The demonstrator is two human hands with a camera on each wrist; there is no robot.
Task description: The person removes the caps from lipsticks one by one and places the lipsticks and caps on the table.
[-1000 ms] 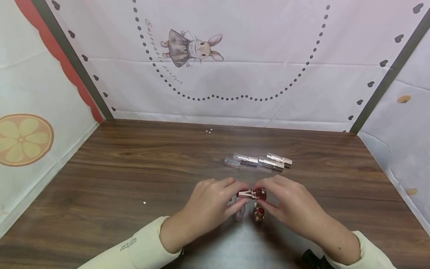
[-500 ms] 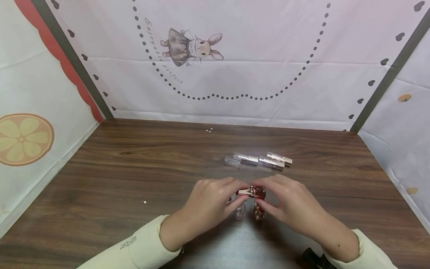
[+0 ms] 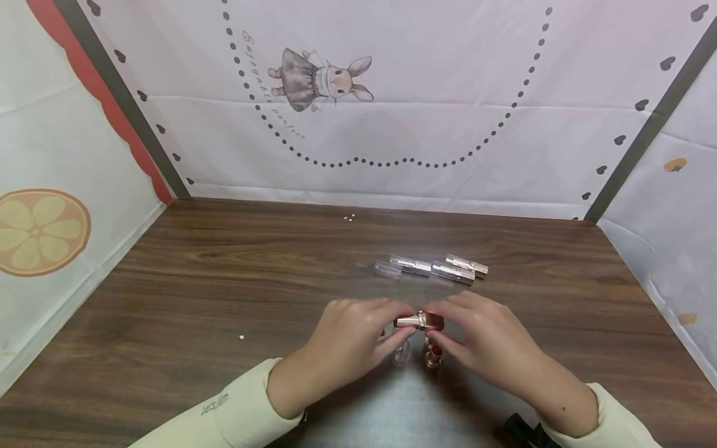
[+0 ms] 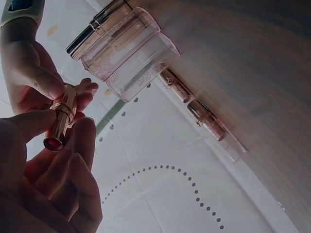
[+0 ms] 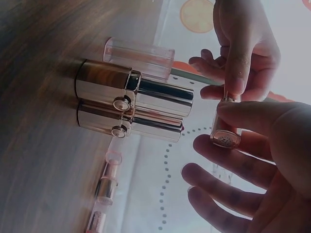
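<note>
Both hands meet over the near part of the table, with a gold lipstick tube (image 3: pixel 417 321) lying sideways between them. My left hand (image 3: pixel 350 330) pinches its slim end between thumb and fingers. The wider base is pinched by my right hand (image 3: pixel 482 330). Red shows inside the tube's open end (image 4: pixel 53 142) in the left wrist view. Just below the hands, an uncapped lipstick (image 3: pixel 433 353) stands upright with its red tip showing. Two gold tubes stand side by side in the right wrist view, the nearer tube (image 5: pixel 104 82) beside a clear cap (image 5: pixel 141 57).
Farther back lie several clear-capped lipsticks (image 3: pixel 452 272) and a loose clear cap (image 3: pixel 388 269). Small white specks (image 3: pixel 350 218) dot the far part of the wooden table (image 3: pixel 252 267). A black object (image 3: pixel 521 429) sits by the right sleeve. Printed cloth (image 3: pixel 420 124) walls the back and sides.
The held lipstick has turned slightly about its length, showing a different face. Both hands stay in nearly the same place, and the other things have not moved.
</note>
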